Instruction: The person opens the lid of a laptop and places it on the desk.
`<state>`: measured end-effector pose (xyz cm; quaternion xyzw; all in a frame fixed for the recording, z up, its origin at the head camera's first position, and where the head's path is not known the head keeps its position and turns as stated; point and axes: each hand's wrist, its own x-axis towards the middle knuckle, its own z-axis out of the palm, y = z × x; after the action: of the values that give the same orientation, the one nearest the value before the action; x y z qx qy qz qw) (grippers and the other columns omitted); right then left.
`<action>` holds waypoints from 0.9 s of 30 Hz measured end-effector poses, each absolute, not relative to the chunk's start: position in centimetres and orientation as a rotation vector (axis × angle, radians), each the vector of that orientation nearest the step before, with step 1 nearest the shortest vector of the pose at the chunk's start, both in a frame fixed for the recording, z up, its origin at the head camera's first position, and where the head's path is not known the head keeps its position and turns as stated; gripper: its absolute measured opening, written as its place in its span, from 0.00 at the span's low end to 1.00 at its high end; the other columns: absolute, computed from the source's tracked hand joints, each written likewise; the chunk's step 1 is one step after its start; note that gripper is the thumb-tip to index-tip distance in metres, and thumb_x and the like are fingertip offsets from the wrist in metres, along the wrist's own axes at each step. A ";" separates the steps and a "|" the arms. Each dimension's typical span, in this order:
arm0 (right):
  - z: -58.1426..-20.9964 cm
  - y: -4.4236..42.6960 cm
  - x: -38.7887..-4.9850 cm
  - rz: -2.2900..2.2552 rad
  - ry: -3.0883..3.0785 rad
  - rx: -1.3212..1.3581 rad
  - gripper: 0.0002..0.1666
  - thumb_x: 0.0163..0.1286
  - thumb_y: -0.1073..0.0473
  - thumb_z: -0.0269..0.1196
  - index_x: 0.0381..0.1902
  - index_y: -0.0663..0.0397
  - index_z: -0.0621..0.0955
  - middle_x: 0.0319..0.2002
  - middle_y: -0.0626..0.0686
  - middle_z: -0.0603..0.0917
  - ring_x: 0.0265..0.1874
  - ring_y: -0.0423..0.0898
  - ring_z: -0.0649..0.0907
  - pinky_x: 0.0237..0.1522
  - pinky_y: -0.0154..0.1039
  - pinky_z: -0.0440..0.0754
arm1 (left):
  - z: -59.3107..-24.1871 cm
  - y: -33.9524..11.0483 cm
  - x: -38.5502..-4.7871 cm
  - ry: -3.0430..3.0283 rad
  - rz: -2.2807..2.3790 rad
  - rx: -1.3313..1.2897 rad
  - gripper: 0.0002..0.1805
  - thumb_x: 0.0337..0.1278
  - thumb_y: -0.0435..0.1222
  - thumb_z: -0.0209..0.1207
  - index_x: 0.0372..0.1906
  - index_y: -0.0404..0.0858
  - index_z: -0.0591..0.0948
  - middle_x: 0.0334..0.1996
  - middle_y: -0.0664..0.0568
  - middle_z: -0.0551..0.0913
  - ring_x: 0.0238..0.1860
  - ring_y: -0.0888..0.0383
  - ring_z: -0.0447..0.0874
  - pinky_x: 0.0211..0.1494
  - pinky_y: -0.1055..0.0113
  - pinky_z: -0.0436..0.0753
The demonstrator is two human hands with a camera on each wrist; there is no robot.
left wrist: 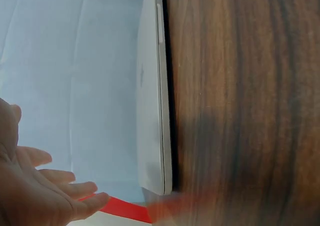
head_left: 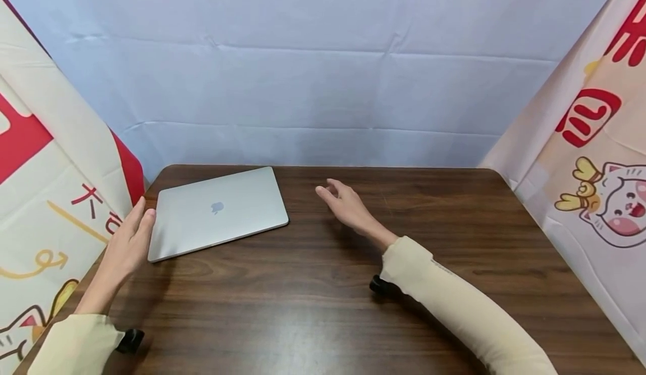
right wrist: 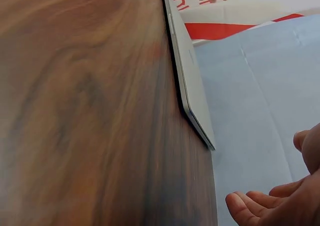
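A closed silver laptop point(head_left: 242, 207) with an apple logo on its lid lies flat and slightly turned at the back left of the table. Just off its left edge, my left hand point(head_left: 126, 246) hovers with extended fingers and holds nothing. To the right of the laptop, with a gap between, my right hand point(head_left: 348, 208) is held above the wood, fingers loosely bent and grasping nothing. The left wrist view shows the laptop's thin front edge point(left wrist: 164, 110) and the spread fingers point(left wrist: 80, 188). In the right wrist view, the laptop point(right wrist: 192, 75) is apart from the relaxed fingers point(right wrist: 255, 206).
The dark wooden table point(head_left: 303, 285) has rounded back corners. A pale blue cloth point(head_left: 323, 83) hangs behind it. Printed cloths with red characters and cartoon cats stand at the left point(head_left: 65, 173) and right point(head_left: 570, 251).
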<state>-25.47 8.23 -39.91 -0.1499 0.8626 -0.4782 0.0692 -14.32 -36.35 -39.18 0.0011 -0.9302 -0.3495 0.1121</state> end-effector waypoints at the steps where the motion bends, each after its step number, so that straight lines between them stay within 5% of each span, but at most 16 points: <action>1: -39.9 7.7 -25.7 -1.444 2.590 -0.450 0.44 0.81 0.34 0.50 0.81 0.56 0.60 0.70 0.60 0.73 0.69 0.58 0.73 0.65 0.59 0.74 | -39.1 -36.4 -14.5 -2.733 -1.028 0.012 0.37 0.84 0.50 0.35 0.82 0.32 0.46 0.79 0.29 0.47 0.78 0.29 0.43 0.75 0.30 0.45; 27: -40.1 -1.3 -29.1 -1.505 2.501 -0.403 0.41 0.82 0.39 0.51 0.80 0.61 0.61 0.73 0.63 0.69 0.70 0.56 0.72 0.66 0.54 0.74 | -39.0 -37.5 -16.6 -2.745 -1.065 0.282 0.41 0.82 0.56 0.34 0.82 0.32 0.47 0.74 0.24 0.58 0.73 0.24 0.56 0.69 0.26 0.57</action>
<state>-29.11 -1.33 -40.12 -0.1362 0.8447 -0.5084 0.0974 -16.56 -37.49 -38.97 0.0948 -0.9242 -0.3585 0.0917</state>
